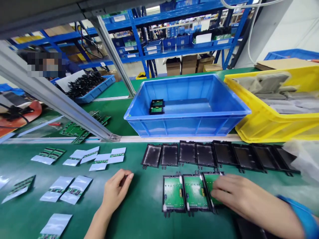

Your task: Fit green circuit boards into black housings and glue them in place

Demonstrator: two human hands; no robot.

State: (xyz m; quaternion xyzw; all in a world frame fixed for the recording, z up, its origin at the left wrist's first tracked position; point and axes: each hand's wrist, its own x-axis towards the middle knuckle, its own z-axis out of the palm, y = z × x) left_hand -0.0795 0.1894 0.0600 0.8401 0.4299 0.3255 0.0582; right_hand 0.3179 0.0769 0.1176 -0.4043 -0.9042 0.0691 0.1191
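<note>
My right hand [234,194] lies over the right part of a green circuit board [210,181] in a black tray; its fingertips are bent down and what they grip, if anything, is hidden. Left of it, touching side by side, are two more black trays with green boards [173,192] [195,191]. My left hand [118,187] rests on the green mat, its fingers curled and thumb near the index finger, with nothing visible in them. Behind the boards runs a row of empty black trays [185,153]. White-covered small boards [76,189] lie left of my left hand.
A blue bin [186,124] holding two small boards stands behind the trays. Right of it is a yellow bin [279,126] with wrapped parts. A metal post [74,113] slants across the left, near stacked green boards [72,128]. A person [67,63] is at the back left.
</note>
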